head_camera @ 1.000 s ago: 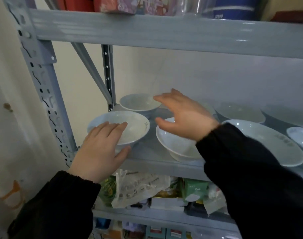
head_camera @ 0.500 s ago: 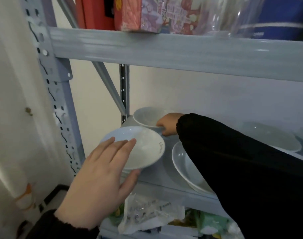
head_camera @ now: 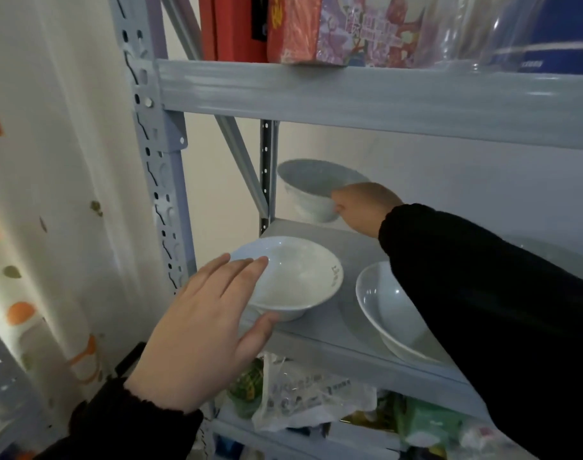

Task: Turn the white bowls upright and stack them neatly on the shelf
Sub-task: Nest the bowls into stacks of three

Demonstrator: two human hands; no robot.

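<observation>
A white bowl (head_camera: 296, 277) stands upright at the front left of the grey shelf (head_camera: 346, 346). My left hand (head_camera: 203, 330) lies against its near rim, fingers straight over the edge and thumb under its side. At the back left my right hand (head_camera: 360, 207) grips the rim of a smaller white bowl (head_camera: 313, 190), which is lifted off the shelf and tilted with its opening toward me. A third white bowl (head_camera: 383, 310) sits upright to the right, partly hidden by my right sleeve.
The shelf above (head_camera: 376, 97) hangs low over the bowls, carrying red and patterned boxes (head_camera: 316, 28). A grey upright post (head_camera: 157, 161) and a diagonal brace (head_camera: 240, 151) stand at the left. Plastic bags (head_camera: 303, 393) fill the shelf below. A curtain (head_camera: 51, 194) hangs left.
My right hand reached to the back bowl, took its rim and raised it off the shelf, tilted. The view moved closer and lower. My left hand stayed at the front bowl.
</observation>
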